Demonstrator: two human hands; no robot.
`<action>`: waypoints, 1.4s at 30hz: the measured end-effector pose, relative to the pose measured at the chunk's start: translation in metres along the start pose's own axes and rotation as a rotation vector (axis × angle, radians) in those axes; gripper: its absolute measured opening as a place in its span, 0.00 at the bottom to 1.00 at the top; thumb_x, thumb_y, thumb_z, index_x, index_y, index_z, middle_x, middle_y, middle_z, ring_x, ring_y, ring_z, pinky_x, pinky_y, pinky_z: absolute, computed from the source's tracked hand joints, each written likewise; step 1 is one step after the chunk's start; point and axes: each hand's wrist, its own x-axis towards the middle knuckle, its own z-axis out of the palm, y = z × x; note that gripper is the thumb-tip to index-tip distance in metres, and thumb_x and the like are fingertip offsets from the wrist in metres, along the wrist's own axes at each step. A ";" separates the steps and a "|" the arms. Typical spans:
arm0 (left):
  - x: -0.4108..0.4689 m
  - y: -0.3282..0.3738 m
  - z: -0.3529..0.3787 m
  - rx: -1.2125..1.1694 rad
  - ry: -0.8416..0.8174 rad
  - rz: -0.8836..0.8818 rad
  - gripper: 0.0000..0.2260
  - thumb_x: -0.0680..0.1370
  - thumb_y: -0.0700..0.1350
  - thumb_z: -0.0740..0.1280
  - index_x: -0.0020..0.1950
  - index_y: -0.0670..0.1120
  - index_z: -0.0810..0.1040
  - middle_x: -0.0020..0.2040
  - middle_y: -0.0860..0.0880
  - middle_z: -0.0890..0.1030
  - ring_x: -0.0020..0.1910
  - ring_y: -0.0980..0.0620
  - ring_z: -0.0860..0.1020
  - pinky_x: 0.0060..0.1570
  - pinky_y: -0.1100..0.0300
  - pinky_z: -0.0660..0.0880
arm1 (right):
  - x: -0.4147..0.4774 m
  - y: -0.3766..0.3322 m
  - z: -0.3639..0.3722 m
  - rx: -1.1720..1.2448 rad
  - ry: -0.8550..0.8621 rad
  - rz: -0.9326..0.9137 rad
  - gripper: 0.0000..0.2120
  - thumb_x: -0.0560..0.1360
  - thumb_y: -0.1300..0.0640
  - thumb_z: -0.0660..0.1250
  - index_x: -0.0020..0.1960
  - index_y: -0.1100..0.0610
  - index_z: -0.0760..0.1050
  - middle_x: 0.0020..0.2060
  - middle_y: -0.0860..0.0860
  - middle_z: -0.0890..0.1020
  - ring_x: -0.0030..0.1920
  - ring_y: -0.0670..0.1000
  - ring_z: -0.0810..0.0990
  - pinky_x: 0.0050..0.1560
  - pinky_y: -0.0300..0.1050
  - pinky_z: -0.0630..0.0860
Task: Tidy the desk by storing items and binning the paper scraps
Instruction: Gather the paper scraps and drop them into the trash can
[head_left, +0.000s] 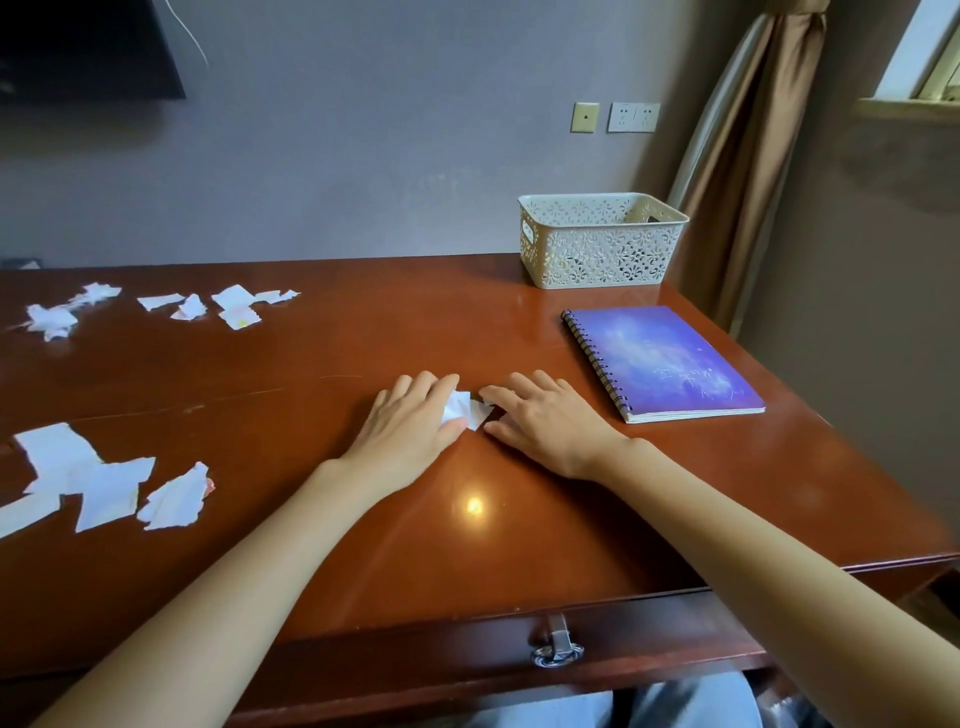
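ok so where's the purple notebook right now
In the head view, the purple spiral notebook lies flat on the right side of the desk, just on the near side of the white basket and right of the right hand.

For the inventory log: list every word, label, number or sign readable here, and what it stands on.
On the notebook cover: faint pale characters, too blurred to read.
On the paper scraps: no legible writing; one bears a yellow mark.
On the basket and the wall sockets: no text visible.
Nothing here can be quoted.
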 end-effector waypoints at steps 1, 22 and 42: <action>0.004 0.001 0.001 0.012 0.023 -0.007 0.23 0.81 0.52 0.53 0.75 0.49 0.56 0.69 0.49 0.66 0.66 0.49 0.65 0.64 0.56 0.65 | 0.000 -0.001 -0.001 -0.017 0.005 0.014 0.22 0.80 0.45 0.52 0.72 0.51 0.61 0.64 0.52 0.69 0.62 0.56 0.69 0.59 0.47 0.67; 0.028 0.010 -0.021 -0.503 0.294 -0.299 0.11 0.82 0.41 0.56 0.58 0.37 0.73 0.57 0.39 0.77 0.44 0.51 0.70 0.27 0.68 0.64 | -0.006 0.014 -0.009 0.087 0.164 0.298 0.14 0.81 0.54 0.53 0.59 0.58 0.73 0.51 0.56 0.75 0.55 0.60 0.75 0.47 0.49 0.72; 0.008 0.045 -0.020 -0.686 0.267 -0.314 0.10 0.80 0.41 0.59 0.54 0.37 0.76 0.47 0.45 0.74 0.45 0.49 0.71 0.36 0.61 0.70 | -0.021 0.015 -0.010 -0.300 -0.031 0.054 0.21 0.74 0.70 0.56 0.66 0.60 0.62 0.56 0.60 0.74 0.50 0.62 0.79 0.39 0.48 0.64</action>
